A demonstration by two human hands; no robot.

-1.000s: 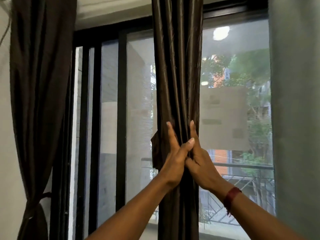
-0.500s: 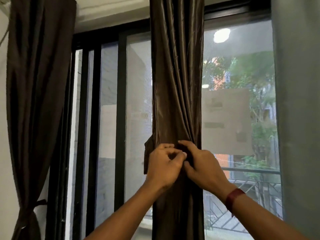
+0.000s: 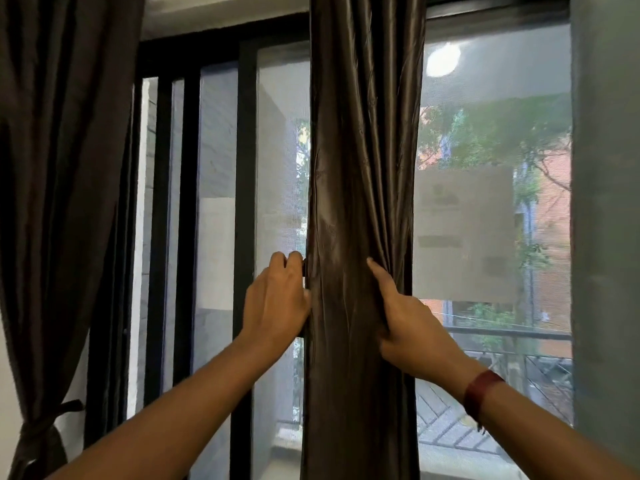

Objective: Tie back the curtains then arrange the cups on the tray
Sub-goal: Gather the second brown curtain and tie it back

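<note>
A dark brown satin curtain (image 3: 360,168) hangs gathered in a narrow column in front of the window. My left hand (image 3: 277,299) grips its left edge at mid height, fingers curled around the fabric. My right hand (image 3: 408,317) clasps its right edge, thumb pressed on the front folds. A second dark curtain (image 3: 62,168) hangs at the far left, cinched low by a dark tie-back (image 3: 52,415). No cups or tray are in view.
Behind the curtains is a window with black frame bars (image 3: 244,237) and a mesh screen. A grey wall (image 3: 606,220) fills the right edge. Outside, a balcony railing (image 3: 502,336), trees and a red building show through the screen.
My hands were together on the front of the middle curtain. They have parted, the left to the curtain's left edge and the right to its right edge.
</note>
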